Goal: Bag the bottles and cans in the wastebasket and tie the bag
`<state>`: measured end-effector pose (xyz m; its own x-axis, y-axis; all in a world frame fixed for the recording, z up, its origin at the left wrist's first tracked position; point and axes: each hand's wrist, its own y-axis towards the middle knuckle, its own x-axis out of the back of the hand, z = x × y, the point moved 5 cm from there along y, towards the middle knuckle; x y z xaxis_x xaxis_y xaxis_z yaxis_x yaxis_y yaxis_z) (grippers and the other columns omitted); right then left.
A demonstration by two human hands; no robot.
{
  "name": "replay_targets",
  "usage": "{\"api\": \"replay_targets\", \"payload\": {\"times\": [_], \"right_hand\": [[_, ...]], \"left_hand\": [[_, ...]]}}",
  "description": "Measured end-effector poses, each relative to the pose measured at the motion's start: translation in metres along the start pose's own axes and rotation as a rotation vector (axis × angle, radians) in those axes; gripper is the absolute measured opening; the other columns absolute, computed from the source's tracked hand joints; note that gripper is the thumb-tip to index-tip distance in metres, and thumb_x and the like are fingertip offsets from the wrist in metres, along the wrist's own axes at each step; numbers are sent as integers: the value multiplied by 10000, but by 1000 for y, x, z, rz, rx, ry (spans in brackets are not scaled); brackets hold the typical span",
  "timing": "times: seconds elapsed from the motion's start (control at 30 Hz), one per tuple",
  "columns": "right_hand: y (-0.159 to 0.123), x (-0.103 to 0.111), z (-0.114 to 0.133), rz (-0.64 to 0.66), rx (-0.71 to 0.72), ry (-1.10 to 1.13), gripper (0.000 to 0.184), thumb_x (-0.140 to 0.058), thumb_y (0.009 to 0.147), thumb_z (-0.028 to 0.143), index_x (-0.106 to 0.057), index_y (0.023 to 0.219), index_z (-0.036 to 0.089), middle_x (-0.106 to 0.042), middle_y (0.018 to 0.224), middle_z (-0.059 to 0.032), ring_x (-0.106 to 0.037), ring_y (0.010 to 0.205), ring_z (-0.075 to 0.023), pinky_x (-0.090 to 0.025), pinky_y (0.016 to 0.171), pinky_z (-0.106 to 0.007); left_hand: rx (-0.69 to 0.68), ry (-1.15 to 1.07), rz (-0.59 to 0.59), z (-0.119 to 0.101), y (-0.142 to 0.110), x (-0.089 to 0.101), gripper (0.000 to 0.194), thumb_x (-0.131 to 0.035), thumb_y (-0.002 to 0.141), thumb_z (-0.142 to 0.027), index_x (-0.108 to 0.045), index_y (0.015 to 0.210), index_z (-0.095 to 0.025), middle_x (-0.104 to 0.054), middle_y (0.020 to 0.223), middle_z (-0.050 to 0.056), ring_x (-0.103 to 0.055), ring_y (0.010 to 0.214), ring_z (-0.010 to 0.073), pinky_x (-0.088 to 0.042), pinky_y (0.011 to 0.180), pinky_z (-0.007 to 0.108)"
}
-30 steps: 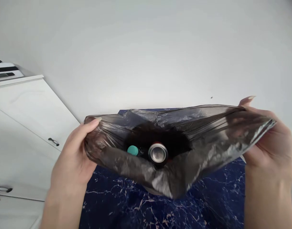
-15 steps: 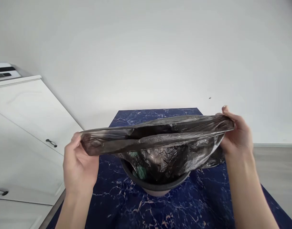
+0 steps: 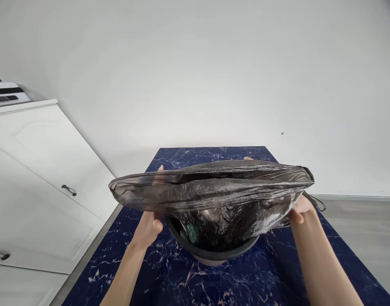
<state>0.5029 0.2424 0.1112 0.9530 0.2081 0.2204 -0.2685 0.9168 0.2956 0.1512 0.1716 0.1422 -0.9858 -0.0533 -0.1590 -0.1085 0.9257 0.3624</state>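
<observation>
A dark translucent plastic bin bag (image 3: 214,193) is spread wide over a round bin with a dark rim (image 3: 214,255). Its folded top edge runs across the view, with a narrow dark opening. Something green (image 3: 192,233) shows through the film, too blurred to name. My left hand (image 3: 150,225) is against the bag's left part, fingers stretched up behind it and a fingertip above the edge, thumb apart below. On the right, my right hand (image 3: 301,208) reaches behind the bag; a fingertip shows over the top edge. The film hides most fingers. Both hands look open.
The bin stands on a blue marble-patterned tabletop (image 3: 210,155) against a white wall (image 3: 195,85). A white cabinet (image 3: 38,170) with dark handles is at left, a white and black object (image 3: 8,93) on top. Dark cord-like loops (image 3: 317,202) hang by my right wrist.
Both hands have let go of the bag's two ends and moved inward behind its film. The bag's edge stays stretched out across the bin, a little lower on the right.
</observation>
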Motion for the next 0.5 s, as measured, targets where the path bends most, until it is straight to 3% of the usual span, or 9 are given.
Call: {"api": "replay_targets", "payload": {"times": [0.03,0.07,0.13,0.2,0.3,0.4,0.5], "right_hand": [[1,-4,7,43,21,51,1469,-737,259,1077,-576,1542,381,-662,1483,-126,-656,1315,-458,-618,880,-510],[2,-10,15,75,51,117,1484,-743,305,1072,-483,1615,425,-609,1568,-107,-625,1375,-453,-612,920,-521],[3,-21,32,86,111,263,1280,-785,584,972,-356,1681,473,-480,1702,-62,-534,1499,-410,-576,1053,-546],[5,-30,47,32,144,356,990,-747,814,833,-412,1661,445,-430,1741,-37,-434,1587,-372,-513,1174,-575],[7,-37,62,-59,134,375,589,-489,1050,700,-548,1563,418,-477,1713,7,-381,1627,-308,-441,1262,-596],[7,-37,72,-159,169,386,489,-309,1116,623,-636,1439,457,-551,1649,54,-394,1621,-279,-438,1262,-615],[5,-32,77,-271,223,477,364,-377,1119,580,-711,1211,469,-695,1431,34,-451,1581,-286,-470,1214,-625]], "left_hand": [[-46,23,33,-8,7,-5,1135,-874,574,-884,-628,1549,-356,-494,1713,72,-329,1641,442,-368,1320,530],[-71,44,54,-16,13,-8,1099,-869,606,-870,-627,1553,-366,-461,1734,52,-297,1658,431,-310,1351,530],[-47,65,79,-28,24,-14,962,-860,708,-805,-643,1539,-371,-423,1754,19,-274,1672,407,-291,1362,503],[55,66,118,-34,31,-18,789,-852,831,-665,-650,1531,-361,-431,1750,4,-271,1679,378,-378,1318,452],[109,118,168,-43,37,-25,562,-775,969,-518,-679,1497,-352,-513,1702,-14,-289,1679,321,-404,1290,356],[-5,179,162,-53,42,-32,482,-608,1058,-593,-717,1450,-335,-573,1656,-13,-364,1648,312,-327,1342,396],[-116,81,132,-60,50,-39,442,-572,1086,-568,-769,1351,-273,-650,1582,46,-483,1578,327,-362,1332,468]]}}
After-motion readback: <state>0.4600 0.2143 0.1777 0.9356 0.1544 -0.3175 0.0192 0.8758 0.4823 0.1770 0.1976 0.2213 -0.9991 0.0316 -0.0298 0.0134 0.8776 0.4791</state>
